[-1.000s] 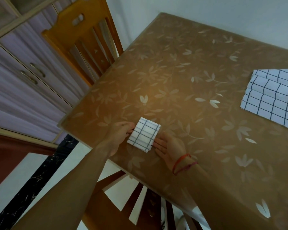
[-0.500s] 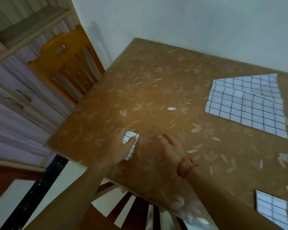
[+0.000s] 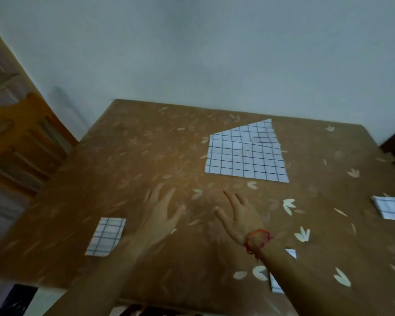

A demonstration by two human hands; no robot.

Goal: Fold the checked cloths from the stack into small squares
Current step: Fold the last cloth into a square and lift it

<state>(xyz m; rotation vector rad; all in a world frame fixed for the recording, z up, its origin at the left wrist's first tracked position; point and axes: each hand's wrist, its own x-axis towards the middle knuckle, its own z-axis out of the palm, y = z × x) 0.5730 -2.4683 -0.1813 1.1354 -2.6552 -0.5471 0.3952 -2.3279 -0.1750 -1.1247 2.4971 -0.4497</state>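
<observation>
I see my left hand (image 3: 160,214) and right hand (image 3: 241,214) spread, palms down, empty, side by side over the brown table (image 3: 146,156). The stack of checked cloths (image 3: 245,153) lies far of them. One folded square (image 3: 105,236) rests just left of my left wrist, another folded cloth (image 3: 391,207) at the right edge.

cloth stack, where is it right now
In the head view the cloth stack lies flat on the far right part of the table, beyond both open hands, nearest the right hand, which is not touching it.
</observation>
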